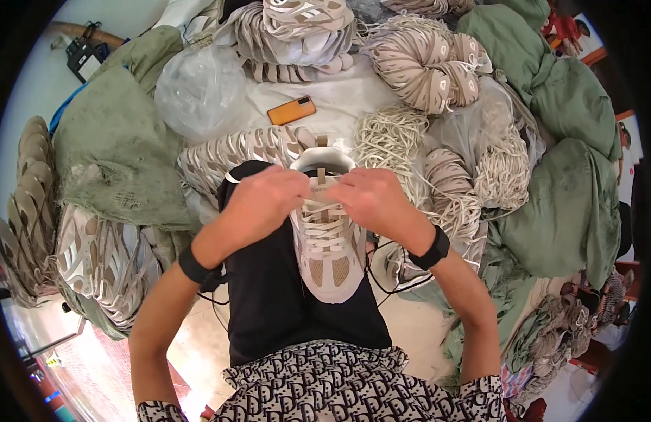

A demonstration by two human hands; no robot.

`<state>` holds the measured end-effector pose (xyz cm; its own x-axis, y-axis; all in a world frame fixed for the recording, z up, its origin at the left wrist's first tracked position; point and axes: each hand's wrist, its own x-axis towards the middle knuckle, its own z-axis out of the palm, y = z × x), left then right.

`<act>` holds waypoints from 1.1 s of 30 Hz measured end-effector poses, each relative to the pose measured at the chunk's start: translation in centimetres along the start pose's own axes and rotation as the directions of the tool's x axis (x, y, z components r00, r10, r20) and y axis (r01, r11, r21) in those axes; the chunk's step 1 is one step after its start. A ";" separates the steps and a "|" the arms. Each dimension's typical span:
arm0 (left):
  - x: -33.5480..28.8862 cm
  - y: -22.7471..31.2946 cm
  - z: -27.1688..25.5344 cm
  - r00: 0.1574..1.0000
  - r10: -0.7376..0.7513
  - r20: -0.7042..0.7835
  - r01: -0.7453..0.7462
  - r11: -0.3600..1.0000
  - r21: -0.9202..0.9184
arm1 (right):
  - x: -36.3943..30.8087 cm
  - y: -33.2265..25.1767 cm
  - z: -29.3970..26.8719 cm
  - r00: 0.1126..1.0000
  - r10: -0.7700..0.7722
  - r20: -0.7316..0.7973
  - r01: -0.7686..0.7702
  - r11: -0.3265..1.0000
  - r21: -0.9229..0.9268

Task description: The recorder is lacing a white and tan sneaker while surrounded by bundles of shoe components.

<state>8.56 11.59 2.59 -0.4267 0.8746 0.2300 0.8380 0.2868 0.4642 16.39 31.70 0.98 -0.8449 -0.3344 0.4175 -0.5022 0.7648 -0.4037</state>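
Note:
A beige and white sneaker (330, 273) rests on my lap in black trousers, its toe toward me and its collar away. White laces (324, 232) criss-cross up its front to the tongue. At the upper left eyelets, my left hand (269, 199) is closed in a pinch on the shoelace. Opposite it, my right hand (373, 199) pinches the shoelace beside the tongue. Both hands touch the upper part of the sneaker, and their fingertips are partly hidden. Each wrist wears a black band.
Beyond my knees, a row of shoe uppers (244, 151) lies near an orange phone (292, 110). Bundled laces (390, 144) and tied uppers (427, 63) are heaped at the right. Green sacks (121, 133) flank both sides, with a clear plastic bag (199, 91) at the left.

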 end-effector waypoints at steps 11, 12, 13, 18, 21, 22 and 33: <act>-3.6 -4.1 -5.2 0.968 -0.247 -0.045 0.251 0.964 0.093 | 0.1 -0.7 -1.7 0.987 -0.121 0.109 0.145 0.958 -0.249; -3.7 -4.3 -6.2 0.974 -0.209 -0.090 0.220 0.964 0.147 | 0.0 -0.7 -1.9 0.987 -0.121 0.110 0.145 0.957 -0.250; -3.8 -4.4 -6.9 0.977 -0.167 -0.133 0.192 0.961 0.201 | -0.1 -0.7 -2.2 0.987 -0.120 0.109 0.144 0.956 -0.257; -4.1 -4.4 -7.8 0.964 -0.212 -0.163 0.246 0.940 0.235 | -0.8 -1.2 -3.0 0.989 -0.065 0.135 0.094 0.970 -0.225; -4.0 -4.8 -7.6 0.985 -0.081 -0.151 0.141 0.886 0.441 | -1.0 -1.2 -3.2 0.994 -0.084 0.073 0.098 0.968 -0.230; -4.0 -4.9 -7.6 0.989 -0.047 -0.138 0.115 0.833 0.542 | -1.2 -0.8 -3.1 0.995 -0.050 0.090 0.071 0.969 -0.238; -4.6 -3.6 -5.4 0.669 -0.728 0.150 0.543 0.342 -0.767 | -4.1 1.2 -4.9 0.994 0.101 0.041 -0.074 0.899 -0.431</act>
<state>5.64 4.42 4.49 -0.8444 0.4355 -0.3121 -0.2063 0.2733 0.9395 20.20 36.66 2.78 -0.8983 -0.2779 0.3404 -0.3100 0.9498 -0.0427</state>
